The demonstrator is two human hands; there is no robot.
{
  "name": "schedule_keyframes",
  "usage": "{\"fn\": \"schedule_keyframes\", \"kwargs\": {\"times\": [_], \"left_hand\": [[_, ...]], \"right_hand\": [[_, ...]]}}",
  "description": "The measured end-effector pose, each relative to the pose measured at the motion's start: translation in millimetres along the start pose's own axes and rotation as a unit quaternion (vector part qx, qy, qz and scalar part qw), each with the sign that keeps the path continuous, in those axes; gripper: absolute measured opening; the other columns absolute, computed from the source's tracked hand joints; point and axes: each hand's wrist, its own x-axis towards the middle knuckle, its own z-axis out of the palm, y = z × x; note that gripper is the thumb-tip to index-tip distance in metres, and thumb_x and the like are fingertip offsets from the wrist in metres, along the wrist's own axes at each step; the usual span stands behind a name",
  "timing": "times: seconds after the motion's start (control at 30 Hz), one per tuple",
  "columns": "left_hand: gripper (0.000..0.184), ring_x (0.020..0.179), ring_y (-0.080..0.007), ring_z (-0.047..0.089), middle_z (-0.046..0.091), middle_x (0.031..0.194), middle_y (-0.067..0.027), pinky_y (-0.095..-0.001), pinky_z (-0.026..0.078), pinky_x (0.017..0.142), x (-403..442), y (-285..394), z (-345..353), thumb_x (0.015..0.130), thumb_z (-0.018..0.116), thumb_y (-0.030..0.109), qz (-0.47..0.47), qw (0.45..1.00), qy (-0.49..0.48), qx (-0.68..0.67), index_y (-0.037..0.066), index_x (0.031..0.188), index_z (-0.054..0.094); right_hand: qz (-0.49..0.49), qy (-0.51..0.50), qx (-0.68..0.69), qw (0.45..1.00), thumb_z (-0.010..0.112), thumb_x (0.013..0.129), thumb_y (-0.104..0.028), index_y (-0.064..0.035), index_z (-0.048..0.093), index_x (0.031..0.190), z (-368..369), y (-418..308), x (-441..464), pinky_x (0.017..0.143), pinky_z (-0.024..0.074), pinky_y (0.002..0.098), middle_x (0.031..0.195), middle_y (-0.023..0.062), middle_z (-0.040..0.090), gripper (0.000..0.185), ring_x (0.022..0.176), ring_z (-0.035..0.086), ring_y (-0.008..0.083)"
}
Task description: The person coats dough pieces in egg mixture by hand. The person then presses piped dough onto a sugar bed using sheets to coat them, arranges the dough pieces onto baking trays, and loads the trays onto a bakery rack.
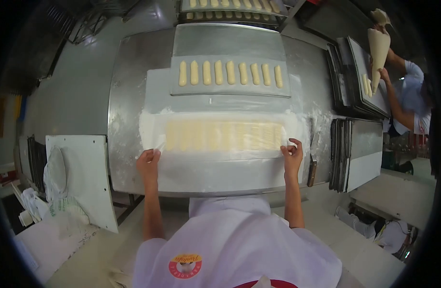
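My left hand (pixel 148 161) and my right hand (pixel 292 152) pinch the two near corners of a thin translucent paper sheet (pixel 225 137). It lies over a row of pale yellow piped batter strips, which show through it blurred. Around the sheet spreads a bed of white powder (pixel 153 125). Beyond it, a metal tray (pixel 225 41) carries a paper with several uncovered piped batter strips (pixel 230 73). To the right of my right hand rests a knife with a wooden handle (pixel 312 173).
Stacks of trays (pixel 343 153) stand along the right side. At upper right another person's hands hold a piping bag (pixel 378 48) over a tray. A rack with filled trays (pixel 230 10) is at the far side. A white board (pixel 83 177) stands at left.
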Motion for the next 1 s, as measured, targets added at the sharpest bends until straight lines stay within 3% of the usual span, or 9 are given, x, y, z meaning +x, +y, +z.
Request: {"fn": "schedule_keyframes", "kwargs": {"times": [0.13,0.27,0.33,0.5,0.6,0.67,0.73,0.87,1.0], "left_hand": [[0.023,0.063,-0.0104,0.056,0.062,0.068,-0.005,-0.0256,0.043,0.059,2,12,0,0.077,0.072,0.02,0.027,0.994,0.013,0.104,-0.001,0.086,0.066],[0.025,0.063,-0.0112,0.056,0.063,0.067,-0.0059,-0.0257,0.043,0.059,11,4,-2,0.076,0.073,0.021,0.052,0.996,0.018,0.074,-0.001,0.084,0.066],[0.025,0.061,-0.0119,0.055,0.063,0.067,-0.006,-0.0256,0.043,0.059,13,10,-5,0.076,0.073,0.023,0.107,0.99,0.021,0.083,-0.001,0.082,0.067],[0.027,0.059,-0.0125,0.056,0.064,0.067,-0.0075,-0.025,0.044,0.058,33,36,10,0.076,0.073,0.024,0.069,0.994,0.026,0.086,-0.001,0.083,0.068],[0.026,0.06,-0.0123,0.057,0.065,0.067,-0.0076,-0.025,0.044,0.057,44,26,8,0.076,0.073,0.023,0.05,0.995,0.012,0.086,-0.002,0.085,0.068],[0.026,0.06,-0.0119,0.058,0.065,0.066,-0.0074,-0.0249,0.044,0.057,45,18,3,0.077,0.073,0.022,0.045,0.996,0.003,0.079,-0.002,0.085,0.068],[0.023,0.061,-0.0107,0.058,0.065,0.068,-0.0067,-0.0244,0.044,0.058,39,26,-6,0.077,0.072,0.018,0.07,0.998,-0.004,-0.001,-0.003,0.086,0.068],[0.022,0.063,-0.0105,0.059,0.066,0.069,-0.0067,-0.0234,0.044,0.059,25,50,-22,0.078,0.072,0.016,0.049,0.999,0.005,-0.011,-0.003,0.087,0.068],[0.021,0.063,-0.011,0.06,0.066,0.069,-0.0061,-0.0226,0.045,0.06,35,23,-12,0.077,0.072,0.016,0.065,0.997,-0.027,-0.013,-0.002,0.086,0.069]], "right_hand": [[0.033,-0.01,-0.032,0.999,0.066,0.079,-0.006,0.0001,0.06,0.099,2,2,15,0.064,0.037,0.0226,0.07,-0.0001,0.057,0.022,0.067,0.049,0.0068],[0.014,-0.014,-0.044,0.999,0.068,0.08,-0.011,0.0013,0.064,0.087,-4,27,32,0.063,0.0382,0.0221,0.07,0.0003,0.059,0.015,0.065,0.05,0.0064],[0.015,-0.016,-0.046,0.999,0.067,0.08,-0.011,0.001,0.064,0.086,0,19,34,0.063,0.0384,0.0216,0.07,0.0001,0.059,0.014,0.066,0.05,0.0064],[-0.004,-0.024,-0.102,0.994,0.066,0.081,-0.01,0.0001,0.064,0.083,12,-4,55,0.064,0.0389,0.0206,0.071,-0.0008,0.059,0.011,0.066,0.05,0.0065],[0.016,-0.058,-0.085,0.995,0.066,0.08,-0.009,-0.0009,0.063,0.081,6,13,70,0.064,0.0388,0.0207,0.071,-0.0015,0.058,0.009,0.066,0.049,0.0064],[-0.005,-0.095,0.012,0.995,0.068,0.08,-0.01,-0.0019,0.061,0.08,-2,5,69,0.065,0.0386,0.0205,0.071,-0.0018,0.057,0.01,0.066,0.049,0.0067],[-0.021,-0.092,0.034,0.995,0.066,0.079,-0.007,-0.0017,0.062,0.079,-6,-17,61,0.064,0.0389,0.0209,0.069,-0.001,0.057,0.007,0.065,0.05,0.0071],[-0.025,-0.06,0.043,0.997,0.065,0.078,-0.004,-0.0007,0.062,0.077,-19,-53,48,0.064,0.0396,0.022,0.069,0.0002,0.058,0.005,0.065,0.051,0.0077],[-0.02,-0.101,0.039,0.994,0.066,0.08,-0.008,-0.0002,0.063,0.08,-11,-18,60,0.064,0.0394,0.0212,0.069,-0.0005,0.058,0.009,0.066,0.051,0.0072]]}}
